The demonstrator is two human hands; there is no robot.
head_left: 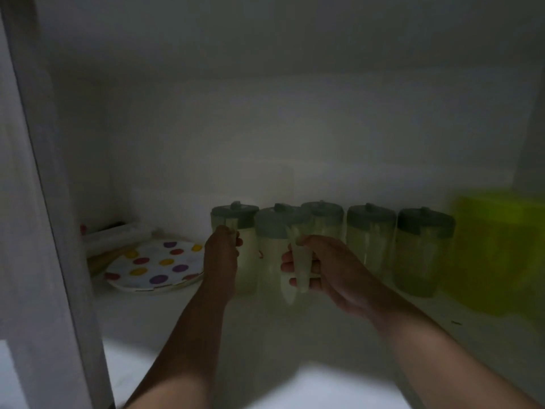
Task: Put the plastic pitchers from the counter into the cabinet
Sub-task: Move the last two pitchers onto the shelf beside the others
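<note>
Head view: hands [312, 267] grip two pitchers' [272, 246] handles inside the cabinet [265, 128].

- A home kitchen is indicated: the inside of a dim white cabinet [265, 128] is seen, with a bare white shelf [182, 314].
- A row of lidded plastic pitchers [370, 240] is stored along the back of the shelf.
- Left of the pitchers, a polka-dot plate [156, 265] is kept, the sort used for household meals.
- Right of the pitchers, a yellow-green plastic container [498, 249] is stowed, blurred.
</note>
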